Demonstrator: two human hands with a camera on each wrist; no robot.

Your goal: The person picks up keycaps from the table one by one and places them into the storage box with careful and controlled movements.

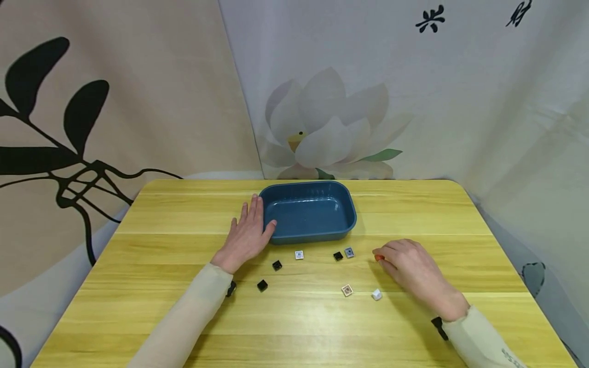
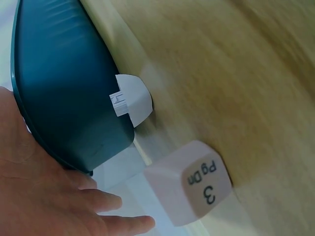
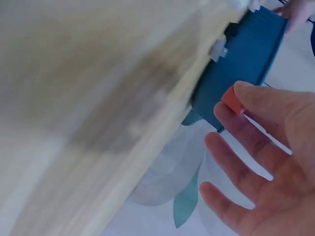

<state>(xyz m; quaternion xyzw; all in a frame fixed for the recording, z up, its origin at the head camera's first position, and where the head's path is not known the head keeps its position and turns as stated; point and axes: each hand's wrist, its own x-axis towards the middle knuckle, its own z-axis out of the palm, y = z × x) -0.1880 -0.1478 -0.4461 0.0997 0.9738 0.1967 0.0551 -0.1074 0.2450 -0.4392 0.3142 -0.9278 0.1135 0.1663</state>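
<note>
In the head view my left hand rests against the left wall of a dark blue rectangular tub, its fingers fairly straight and the thumb at the rim. Between thumb and index fingertip, my right hand pinches a small red-orange keycap over the table, right of the tub. The right hand's other fingers are spread apart in the right wrist view. Close to the left hand in its wrist view, a pale keycap shows "3 PgDn", and a white keycap lies beside the tub.
Several loose keycaps lie in front of the tub on the wooden table: black ones at left, a black and a grey-blue one side by side, a beige one and a white one. A printed curtain hangs behind.
</note>
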